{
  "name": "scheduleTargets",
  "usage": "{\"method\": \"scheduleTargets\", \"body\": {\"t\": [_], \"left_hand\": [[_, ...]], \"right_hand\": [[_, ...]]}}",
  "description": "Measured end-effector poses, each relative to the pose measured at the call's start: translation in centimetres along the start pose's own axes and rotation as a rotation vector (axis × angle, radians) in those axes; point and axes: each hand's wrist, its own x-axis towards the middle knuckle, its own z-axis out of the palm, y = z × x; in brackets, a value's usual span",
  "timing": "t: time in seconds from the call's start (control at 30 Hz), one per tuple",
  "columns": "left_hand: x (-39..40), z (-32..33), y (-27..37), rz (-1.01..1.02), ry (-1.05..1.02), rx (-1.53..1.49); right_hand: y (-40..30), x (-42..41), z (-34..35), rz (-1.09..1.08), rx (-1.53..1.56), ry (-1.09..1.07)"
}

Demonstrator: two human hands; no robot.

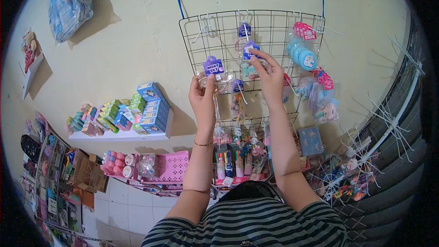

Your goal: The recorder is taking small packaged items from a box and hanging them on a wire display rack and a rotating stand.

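Observation:
My left hand (202, 92) pinches a clear packet (214, 70) with a purple header card, held in front of the black wire grid panel (223, 13). Inside it is a pale, ring-like accessory, partly hidden by my fingers. My right hand (269, 73) has thumb and forefinger on the purple card of a second packet (251, 51), at the end of a white hook. Teal pieces show through its clear bag. Behind that one, another purple-carded packet (244, 31) hangs closer to the panel. Lower down, a purple-carded packet with colourful beads (239, 106) hangs on its own hook.
Blue round cases (303, 56) and pink-carded packets (324, 99) hang at the panel's right. A white wall shelf (120, 136) carries small boxes. Below stand a pink basket (173, 166) and pen sets (228, 164). At right rises a white rack with wire prongs (394, 121).

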Motion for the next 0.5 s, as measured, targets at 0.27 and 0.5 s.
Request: {"method": "scheduleTargets", "body": {"t": [0.27, 0.5], "left_hand": [[-0.28, -0.22, -0.26, -0.029, -0.021, 0.002], [-0.43, -0.53, -0.62, -0.024, -0.015, 0.018]], "right_hand": [[0.15, -0.05, -0.03, 0.026, -0.019, 0.007], [-0.07, -0.27, 0.23, 0.009, -0.037, -0.019]]}}
